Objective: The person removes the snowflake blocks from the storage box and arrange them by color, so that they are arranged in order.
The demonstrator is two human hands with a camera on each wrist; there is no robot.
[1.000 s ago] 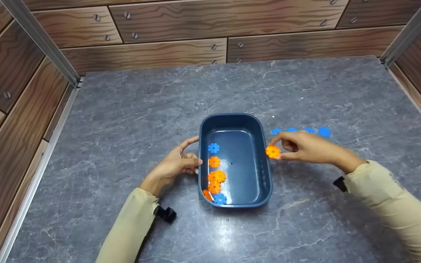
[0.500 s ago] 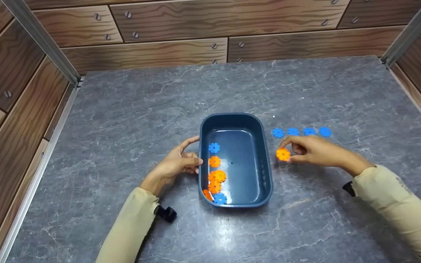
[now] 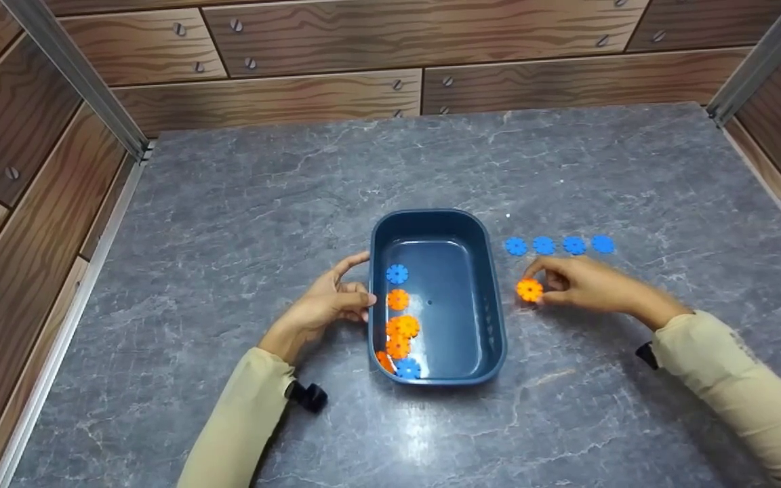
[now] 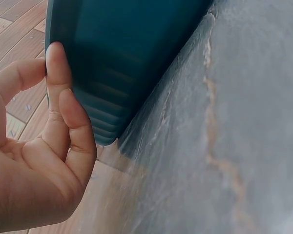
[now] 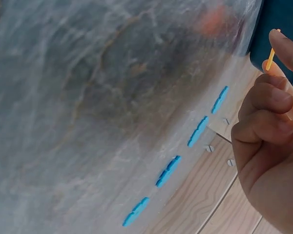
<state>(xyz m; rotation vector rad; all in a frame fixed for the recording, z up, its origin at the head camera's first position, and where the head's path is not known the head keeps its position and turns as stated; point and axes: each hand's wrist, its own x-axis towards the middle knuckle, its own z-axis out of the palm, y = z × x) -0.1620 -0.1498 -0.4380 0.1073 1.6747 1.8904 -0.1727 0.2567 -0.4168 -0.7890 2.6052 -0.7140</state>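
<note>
A dark blue plastic bin (image 3: 439, 305) stands on the table, with orange and blue notched discs along its left side. At its left rim my left hand (image 3: 328, 299) grips the wall, thumb at the rim and fingers against the outside; the left wrist view shows these fingers (image 4: 78, 117) on the ribbed wall. Between thumb and forefinger my right hand (image 3: 584, 283) pinches an orange notched disc (image 3: 529, 290), just right of the bin. That disc appears edge-on in the right wrist view. Beyond this hand, several blue notched discs (image 3: 544, 245) lie in a row on the table.
The grey marbled tabletop (image 3: 262, 196) spreads around the bin. Wood-patterned panels (image 3: 316, 41) rise at the back and both sides, with metal posts (image 3: 78, 74) at the back corners. A black strap (image 3: 308, 396) shows at the left sleeve.
My right hand has moved right and slightly toward me, away from the bin's rim, still pinching the orange disc. More of the blue row shows. My left hand has stayed put.
</note>
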